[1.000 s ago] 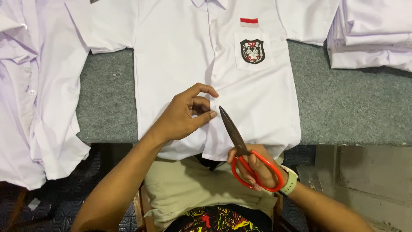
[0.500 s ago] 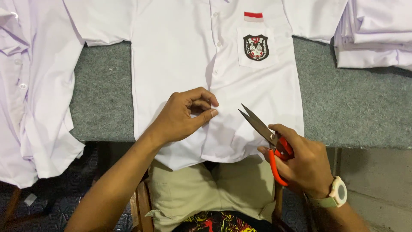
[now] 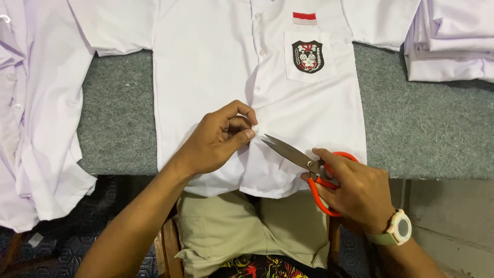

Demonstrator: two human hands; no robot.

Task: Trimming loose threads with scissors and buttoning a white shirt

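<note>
A white short-sleeved shirt (image 3: 216, 62) with a dark badge on its chest pocket (image 3: 307, 56) lies spread on the grey felt table (image 3: 118, 123). My left hand (image 3: 216, 139) pinches the shirt's front placket near a button, low on the shirt. My right hand (image 3: 355, 188) holds red-handled scissors (image 3: 303, 164). Their blades are slightly apart, and the tips point left, just short of my left fingertips.
More white shirts hang over the table's left edge (image 3: 36, 118). A folded stack of white garments (image 3: 453, 41) sits at the back right. My lap in khaki trousers (image 3: 231, 231) is below the table edge. A pale watch (image 3: 399, 229) is on my right wrist.
My right hand turned the scissors from pointing up to pointing left and brought the tips close to my left fingers. The left hand kept its pinch on the shirt.
</note>
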